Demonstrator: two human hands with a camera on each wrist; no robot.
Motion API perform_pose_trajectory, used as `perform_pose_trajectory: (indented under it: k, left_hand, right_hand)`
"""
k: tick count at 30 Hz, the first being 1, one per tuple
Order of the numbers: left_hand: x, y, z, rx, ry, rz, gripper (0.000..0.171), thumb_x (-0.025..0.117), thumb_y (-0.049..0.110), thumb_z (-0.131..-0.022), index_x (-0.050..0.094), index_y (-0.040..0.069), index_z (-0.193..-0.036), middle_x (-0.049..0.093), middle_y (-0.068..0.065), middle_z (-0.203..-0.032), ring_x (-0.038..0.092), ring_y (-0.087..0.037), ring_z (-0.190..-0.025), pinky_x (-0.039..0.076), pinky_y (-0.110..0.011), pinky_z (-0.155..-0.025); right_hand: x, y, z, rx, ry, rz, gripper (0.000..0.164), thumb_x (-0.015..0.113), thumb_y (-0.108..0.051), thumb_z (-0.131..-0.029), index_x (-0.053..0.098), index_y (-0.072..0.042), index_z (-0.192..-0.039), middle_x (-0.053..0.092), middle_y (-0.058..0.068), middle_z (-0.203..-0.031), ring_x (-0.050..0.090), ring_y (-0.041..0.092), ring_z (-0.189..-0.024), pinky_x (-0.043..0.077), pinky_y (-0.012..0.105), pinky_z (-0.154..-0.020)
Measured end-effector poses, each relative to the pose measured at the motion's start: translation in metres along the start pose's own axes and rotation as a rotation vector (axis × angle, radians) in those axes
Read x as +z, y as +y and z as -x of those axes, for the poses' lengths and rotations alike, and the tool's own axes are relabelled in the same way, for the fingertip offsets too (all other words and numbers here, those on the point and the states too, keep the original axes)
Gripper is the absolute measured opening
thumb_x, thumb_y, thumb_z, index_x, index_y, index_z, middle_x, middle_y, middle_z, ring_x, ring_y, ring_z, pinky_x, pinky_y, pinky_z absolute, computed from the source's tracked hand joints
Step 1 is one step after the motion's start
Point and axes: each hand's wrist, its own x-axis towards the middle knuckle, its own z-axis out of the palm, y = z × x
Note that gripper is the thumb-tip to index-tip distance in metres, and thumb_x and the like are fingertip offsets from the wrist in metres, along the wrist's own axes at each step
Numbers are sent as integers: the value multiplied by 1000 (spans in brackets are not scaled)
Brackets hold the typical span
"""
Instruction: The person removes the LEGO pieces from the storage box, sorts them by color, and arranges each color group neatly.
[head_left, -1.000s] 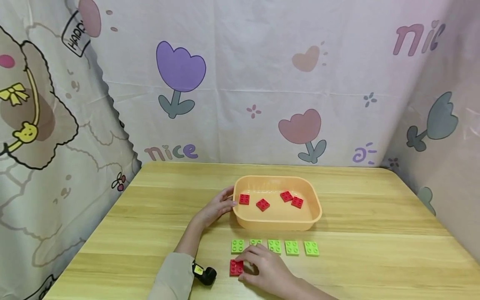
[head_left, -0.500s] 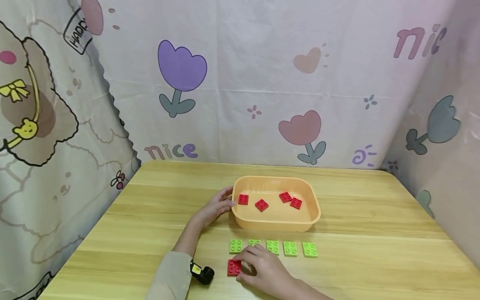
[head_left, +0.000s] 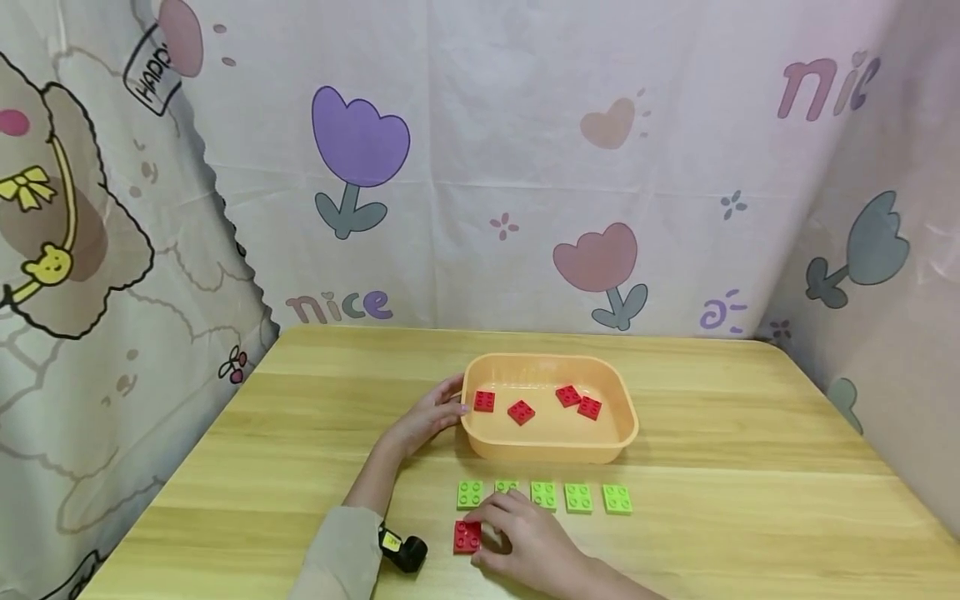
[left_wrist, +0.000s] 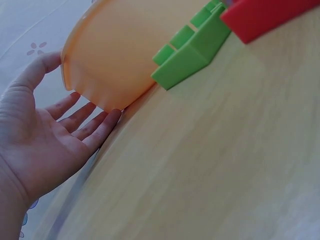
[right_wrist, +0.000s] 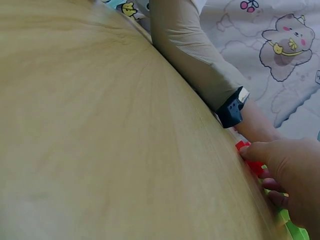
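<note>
My right hand (head_left: pixel 528 537) holds a red toy brick (head_left: pixel 467 537) by its right side, thumb near the front corner and index finger near the back. This brick lies below the leftmost of several lime-green toy bricks (head_left: pixel 578 497) set in a row; the hand partly covers the second one. In the right wrist view, the thumb meets the red brick (right_wrist: pixel 256 167). My left hand (head_left: pixel 427 419) rests against the left end of an orange plastic basin (head_left: pixel 547 451). The left wrist view shows its thumb at the rim and its fairly straight fingers (left_wrist: pixel 102 132) touching the outer wall.
Several red bricks (head_left: pixel 521 412) lie apart inside the basin. A black wrist-worn device (head_left: pixel 405 552) sits at the left sleeve. The wooden table (head_left: pixel 750 450) reaches a printed cloth backdrop (head_left: pixel 465 275) at its far edge.
The whole head view shifts slightly. Both hands keep their places on the red brick and the basin; no brick visibly moves relative to the others.
</note>
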Motion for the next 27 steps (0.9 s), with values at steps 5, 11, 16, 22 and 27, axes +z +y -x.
perform_pose_trajectory:
  k: [5, 11, 16, 22, 27]
  left_hand:
    - [0, -2, 0, -7, -6, 4, 67, 53, 4, -87, 18, 3, -145, 20, -20, -147, 28, -32, -130, 35, -39, -99]
    - [1, -1, -2, -4, -10, 22, 68, 53, 4, -87, 18, 2, -145, 18, -20, -147, 27, -33, -130, 33, -40, -101]
    - [2, 0, -2, -10, -2, 19, 68, 54, 4, -87, 18, 3, -145, 18, -20, -148, 30, -33, -129, 33, -40, -100]
    - [1, 0, 1, -7, -10, 34, 67, 53, 3, -87, 18, 2, -145, 20, -20, -147, 29, -33, -129, 34, -40, -100]
    - [2, 2, 4, -9, -10, 25, 69, 54, 5, -86, 18, 3, -145, 17, -19, -148, 24, -33, -131, 32, -41, -101]
  right_hand:
    - [1, 0, 3, -18, 32, -6, 38, 66, -41, -82, 62, -22, -114, 55, -9, -113, 49, 6, -96, 46, 24, -79]
    - [-4, 0, 2, -23, 60, -96, 35, 67, -35, -82, 62, -18, -113, 54, -11, -107, 48, -1, -79, 42, 11, -66]
    - [-19, -3, -4, -16, 109, -198, 34, 72, -20, -78, 63, -12, -110, 56, -7, -104, 51, -1, -73, 44, 12, -59]
    - [-55, -5, -16, 66, 128, -331, 34, 71, -16, -79, 62, -14, -112, 59, -6, -100, 53, 4, -71, 50, 22, -62]
    - [-82, 6, -29, 31, 162, -329, 32, 71, -12, -79, 63, -11, -110, 59, -5, -101, 54, 5, -69, 51, 24, -62]
